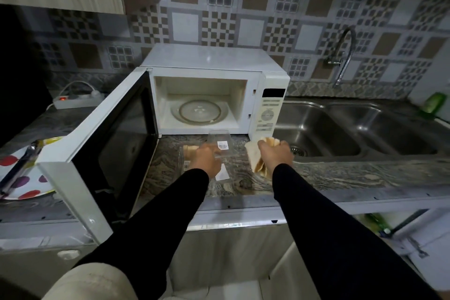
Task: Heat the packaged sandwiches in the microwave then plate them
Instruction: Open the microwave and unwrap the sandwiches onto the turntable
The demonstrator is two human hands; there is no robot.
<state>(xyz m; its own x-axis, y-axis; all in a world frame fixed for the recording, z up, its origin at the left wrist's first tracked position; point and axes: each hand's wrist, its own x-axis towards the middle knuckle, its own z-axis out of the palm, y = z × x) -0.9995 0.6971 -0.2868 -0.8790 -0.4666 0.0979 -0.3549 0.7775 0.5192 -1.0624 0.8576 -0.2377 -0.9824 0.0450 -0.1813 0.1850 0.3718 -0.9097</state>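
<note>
Sandwich (pixel 255 156) gripped in our right hand (pixel 276 153); our left hand (pixel 205 158) holds clear package (pixel 220 143), barcode label unreadable; microwave (pixel 214 95) door open.

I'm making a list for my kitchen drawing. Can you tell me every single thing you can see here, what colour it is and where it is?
microwave: one, white, on the counter, door swung open, glass turntable inside
sandwich: one, pale bread, held in the right hand
clear package: one, see-through with barcode label, held in front of the microwave
second sandwich pack: one, partly hidden under the left hand
plate: one, white with coloured dots, far left
tongs: one pair, silver, on the plate
power strip: one, white, back left
sink: one, steel, two basins, right
tap: one, silver, on the wall
green bottle: one, far right
left hand: holds the package
right hand: grips the sandwich
</note>
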